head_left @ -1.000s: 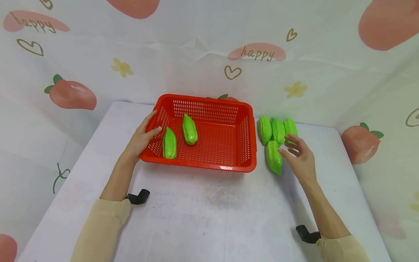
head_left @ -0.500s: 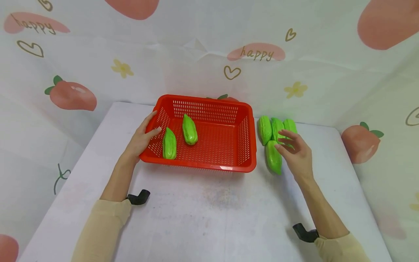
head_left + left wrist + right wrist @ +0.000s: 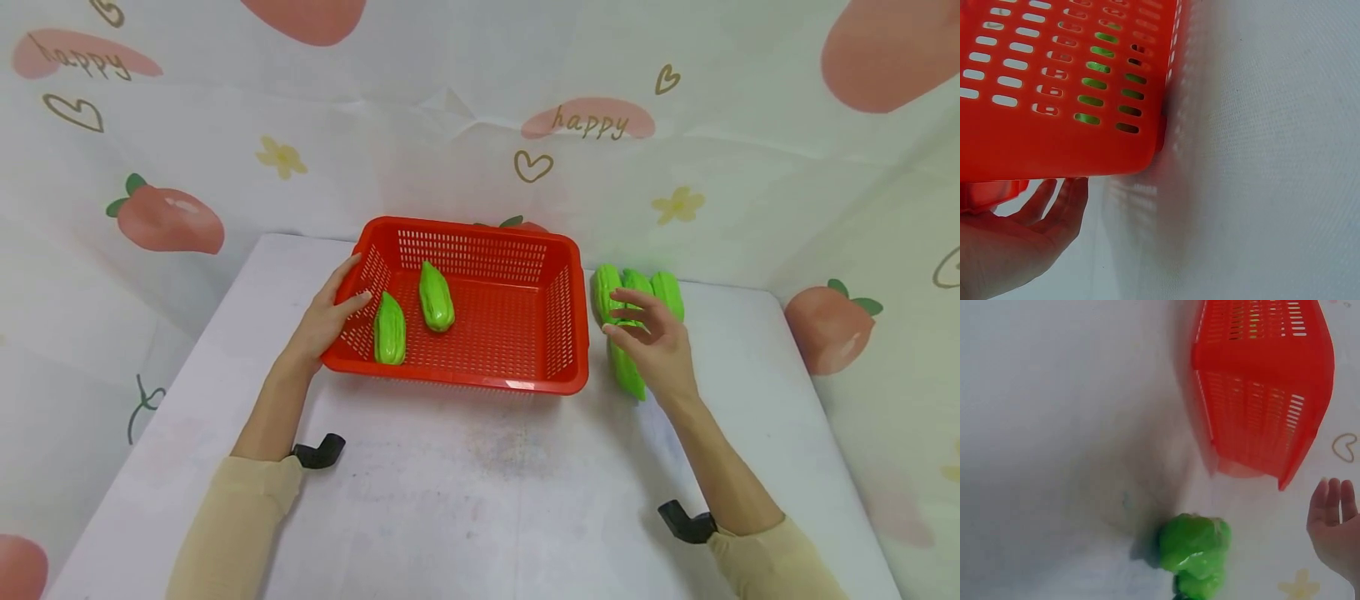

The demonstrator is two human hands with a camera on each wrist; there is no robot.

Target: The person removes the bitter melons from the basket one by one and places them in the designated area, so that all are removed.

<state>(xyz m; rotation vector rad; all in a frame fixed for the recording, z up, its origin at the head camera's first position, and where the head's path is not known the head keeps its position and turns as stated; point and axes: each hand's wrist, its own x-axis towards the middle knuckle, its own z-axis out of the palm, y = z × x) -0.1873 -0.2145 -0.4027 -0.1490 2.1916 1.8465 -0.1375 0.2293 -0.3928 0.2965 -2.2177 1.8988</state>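
Right hand (image 3: pixel 660 354): the nearer hand to the front vegetable (image 3: pixel 628 381); empty, fingers (image 3: pixel 645 302) apart and loosely bent.
Front vegetable: on the surface (image 3: pixel 480 508), below the right fingers, partly hidden; long axis roughly toward the person.
Left hand (image 3: pixel 321 323): grips the red basket (image 3: pixel 457 380) by its left rim.
Red basket: left of the right fingers, lying crosswise, two vegetables (image 3: pixel 389 333) inside.
Back vegetables (image 3: pixel 667 287): three, side by side, farther off.

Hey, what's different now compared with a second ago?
The right hand has moved left toward the red basket, now partly covering the green vegetables beside it in the head view. Nothing was visibly picked up or let go. The left hand still holds the basket's left rim, and the two green vegetables inside stay put.
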